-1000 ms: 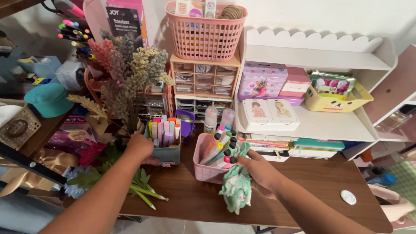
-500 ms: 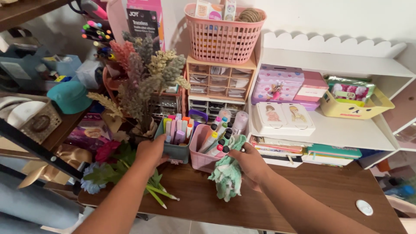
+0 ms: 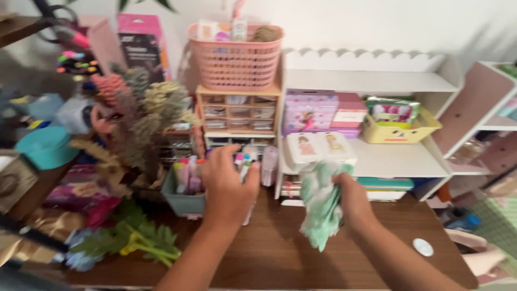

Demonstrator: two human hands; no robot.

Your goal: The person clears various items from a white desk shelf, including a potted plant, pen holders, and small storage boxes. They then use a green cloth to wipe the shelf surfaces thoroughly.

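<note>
A cluttered craft corner with a brown table. The left hand grips the pink marker bin, mostly hidden. The right hand clutches a green cloth

A basket sits on the drawer unit; the shelf stands right of it. A pen box rests on the desk, left of the cloth.
</note>
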